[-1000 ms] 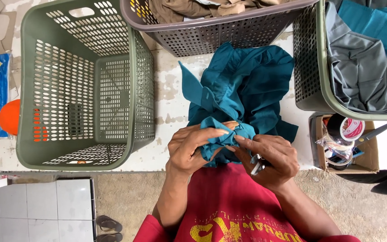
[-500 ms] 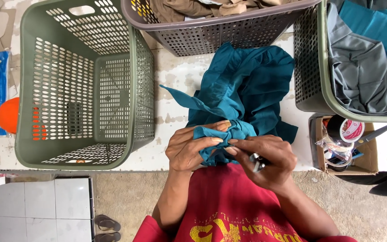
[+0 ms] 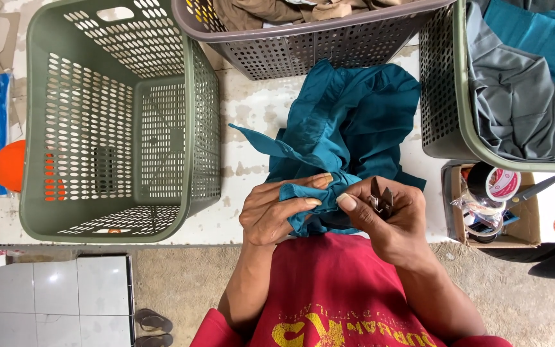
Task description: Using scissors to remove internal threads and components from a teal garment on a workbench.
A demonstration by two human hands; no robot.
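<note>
1. Left hand [image 3: 276, 211]: fingers curled, pinching a fold of the teal garment [image 3: 348, 128] between thumb and fingertips, just over the near edge of the white table [image 3: 252, 115].
2. Right hand [image 3: 387, 215]: closed around a small metal thread snipper [image 3: 380, 196], blades pointing up out of the fist; the thumb presses the same teal fold, so the two hands meet on the cloth.
3. Teal garment: lies bunched on the table in front of the person, spread from the hands up to the grey-brown basket [image 3: 303, 38] at the far edge. One pointed corner of cloth sticks out to the left.
4. Green basket [image 3: 123, 122]: stands left of the garment, perforated walls, no clothes in it.
5. Grey-brown basket: holds folded tan and brown cloth.
6. Third basket [image 3: 444, 96]: at right, green rim, holds grey and teal garments.
7. Cardboard box [image 3: 493, 205]: just below the third basket, near the right hand; contains tape rolls and small odds and ends.
8. Person wears a red shirt [image 3: 335, 295] with yellow print.
9. Sandals [image 3: 155, 321] sit on the floor below the table, beside white tiles.
</note>
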